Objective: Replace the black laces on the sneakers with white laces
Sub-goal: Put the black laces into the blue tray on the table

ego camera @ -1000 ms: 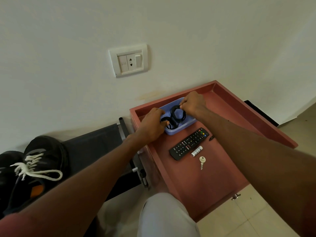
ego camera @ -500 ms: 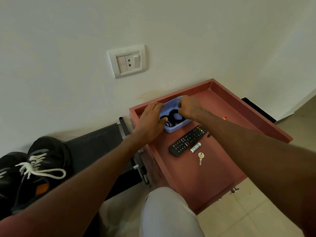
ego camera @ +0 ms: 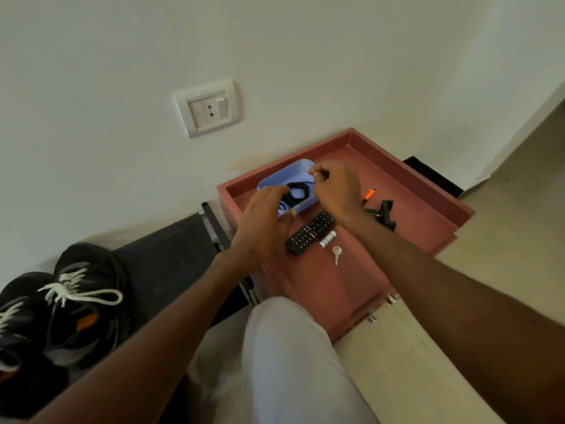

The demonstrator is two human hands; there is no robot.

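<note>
Both hands hover over the blue tray [ego camera: 269, 182]: left hand [ego camera: 263, 223] spread, right hand [ego camera: 336, 191] pinching (apparently) black laces [ego camera: 295, 194].

We reach both arms forward over the blue tray [ego camera: 269, 182]. Our left hand [ego camera: 263, 221] lies over its near left rim, palm down, fingers loosely extended. Our right hand [ego camera: 334, 188] hovers above its right edge, fingertips pinched together.

Single head-worn view, steeply downward, close above the red table [ego camera: 397, 270].
</note>
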